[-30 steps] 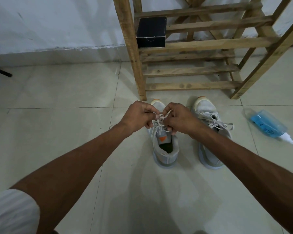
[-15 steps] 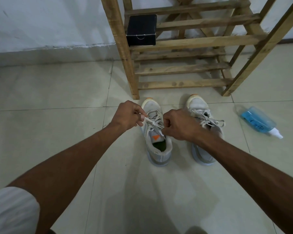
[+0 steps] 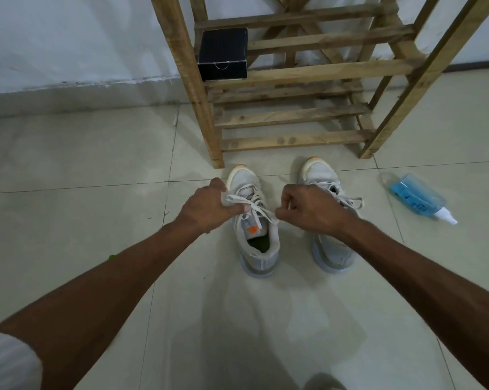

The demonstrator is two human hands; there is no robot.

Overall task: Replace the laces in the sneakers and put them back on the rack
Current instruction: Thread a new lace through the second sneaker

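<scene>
Grey-white left sneaker point(image 3: 257, 235) and right sneaker point(image 3: 319, 172) stand side by side on pale floor tiles point(image 3: 97, 153). Their toes point to twelve o'clock, towards the wooden rack point(image 3: 294, 116), handy for returning them. The left hand point(image 3: 206, 206) clenches one end of the left sneaker's lace point(image 3: 263, 213). The right hand point(image 3: 308, 209) pinches the other end. The ends are drawn towards nine and three o'clock, probably to tighten a knot, though blur hides it. A blue spray bottle point(image 3: 417, 195) lies at three o'clock.

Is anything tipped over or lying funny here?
Yes: the blue spray bottle lies on its side on the floor, beside the sneakers, not standing. No puddle shows. The left hand and right hand just hold a lace.
</scene>
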